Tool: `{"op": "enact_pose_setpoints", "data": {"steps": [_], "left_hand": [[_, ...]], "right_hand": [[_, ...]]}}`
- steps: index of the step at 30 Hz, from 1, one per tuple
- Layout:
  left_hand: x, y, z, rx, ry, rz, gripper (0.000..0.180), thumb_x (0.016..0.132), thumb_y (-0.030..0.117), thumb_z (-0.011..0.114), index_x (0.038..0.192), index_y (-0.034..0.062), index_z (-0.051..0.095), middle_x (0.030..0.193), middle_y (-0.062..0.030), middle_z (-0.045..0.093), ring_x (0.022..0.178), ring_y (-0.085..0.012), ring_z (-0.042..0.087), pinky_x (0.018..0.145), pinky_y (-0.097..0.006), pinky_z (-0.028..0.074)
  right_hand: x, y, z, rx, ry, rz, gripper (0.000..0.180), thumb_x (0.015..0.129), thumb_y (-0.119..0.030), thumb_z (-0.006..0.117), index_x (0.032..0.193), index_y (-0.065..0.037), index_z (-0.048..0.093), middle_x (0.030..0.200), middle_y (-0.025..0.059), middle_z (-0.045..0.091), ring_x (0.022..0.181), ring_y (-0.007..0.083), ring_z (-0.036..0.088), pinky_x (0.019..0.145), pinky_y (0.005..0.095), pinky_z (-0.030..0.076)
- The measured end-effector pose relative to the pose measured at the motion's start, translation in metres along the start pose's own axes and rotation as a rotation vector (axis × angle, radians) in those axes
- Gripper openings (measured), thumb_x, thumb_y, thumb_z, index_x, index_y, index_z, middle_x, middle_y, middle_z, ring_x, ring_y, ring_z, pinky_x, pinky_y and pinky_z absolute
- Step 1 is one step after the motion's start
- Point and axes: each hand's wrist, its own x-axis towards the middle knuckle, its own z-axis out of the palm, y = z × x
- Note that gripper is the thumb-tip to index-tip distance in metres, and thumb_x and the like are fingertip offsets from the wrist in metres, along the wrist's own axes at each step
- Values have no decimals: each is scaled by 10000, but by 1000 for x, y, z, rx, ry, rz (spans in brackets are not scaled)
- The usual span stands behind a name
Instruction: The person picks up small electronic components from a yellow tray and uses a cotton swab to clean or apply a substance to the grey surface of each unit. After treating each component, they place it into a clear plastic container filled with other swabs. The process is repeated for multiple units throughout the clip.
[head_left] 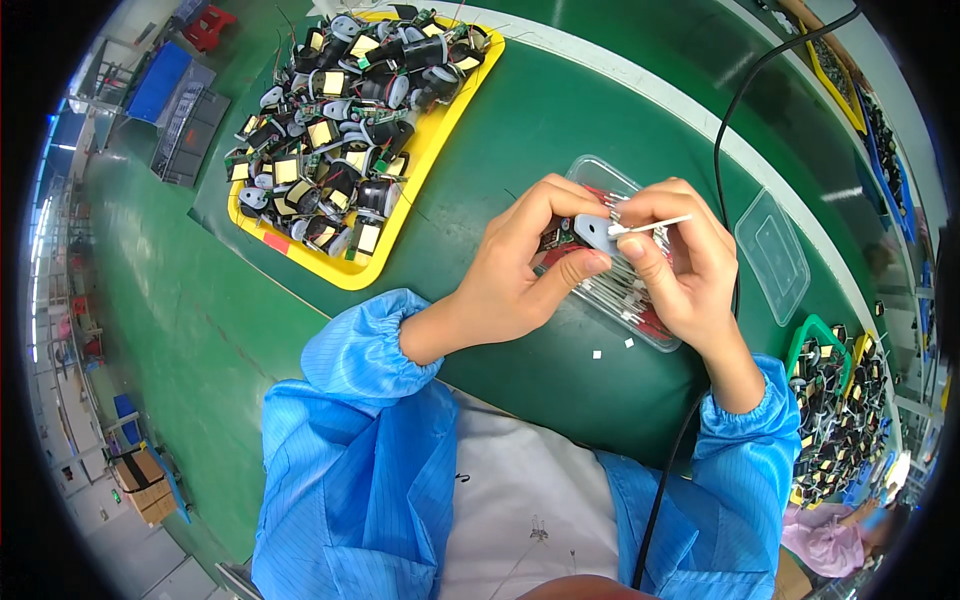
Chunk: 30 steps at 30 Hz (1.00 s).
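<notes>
Above the middle of the green table, my left hand (525, 265) is closed round a small electronic assembly with a rounded grey plate (594, 231) facing up; its other parts are mostly covered by my fingers. Pinched in my right hand (695, 260) is a thin white lead (660, 224) with a white plug end, which touches or nearly touches the grey plate. Whether the plug sits in the assembly, I cannot tell. Under both hands lies a clear plastic box (665, 345) of white and red leads (610, 290), partly hidden by the fingers.
A yellow tray (428, 165) heaped with similar assemblies (320, 135) stands at the far left. Right of the box lie a clear lid (775, 258) and a black cable (722, 150). Small white squares (597, 354) dot the table. A green-rimmed tray (797, 350) and a person in pink (825, 540) are at right.
</notes>
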Motion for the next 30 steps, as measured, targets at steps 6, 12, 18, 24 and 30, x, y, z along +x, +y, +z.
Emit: {"op": "enact_pose_setpoints", "data": {"steps": [6, 12, 18, 24, 30], "left_hand": [[1, -2, -5, 57, -32, 57, 291, 906, 128, 597, 1147, 7, 488, 1115, -140, 508, 971, -214, 551, 829, -306, 462], [1, 1, -12, 37, -137, 113, 580, 950, 310, 522, 1369, -12, 283, 1298, -186, 353, 1175, -257, 472, 995, -384, 383], [-1, 30, -64, 583, 327, 200, 403, 877, 18, 572, 1260, -10, 450, 1343, -154, 369, 1082, -236, 549, 926, -360, 466], [-9, 56, -139, 1195, 19, -80, 200, 781, 46, 669, 977, 12, 647, 1012, -119, 608, 1010, -276, 548, 878, -371, 426], [-10, 43, -140, 1332, -185, -130, 217, 731, 61, 686, 934, 5, 637, 981, -106, 580, 998, -302, 505, 876, -381, 416]], "right_hand": [[1, 0, 0, 47, -63, 21, 334, 733, -125, 783, 1001, -4, 626, 864, 87, 622, 685, 139, 553, 625, 248, 470], [-3, -4, 0, 277, -51, 275, 324, 738, -40, 771, 1013, 20, 612, 907, 56, 604, 714, 89, 546, 662, 236, 459], [29, 26, -87, 115, 450, 179, 205, 870, -59, 640, 1045, 44, 609, 880, 45, 606, 714, 85, 533, 643, 217, 430], [4, 157, -221, 94, 795, 565, 285, 810, -183, 746, 892, 64, 631, 732, 48, 599, 592, 88, 534, 519, 214, 427], [8, 233, -231, -70, 791, 899, 360, 720, -274, 814, 806, 35, 650, 730, 69, 643, 577, 113, 569, 502, 227, 458]]}}
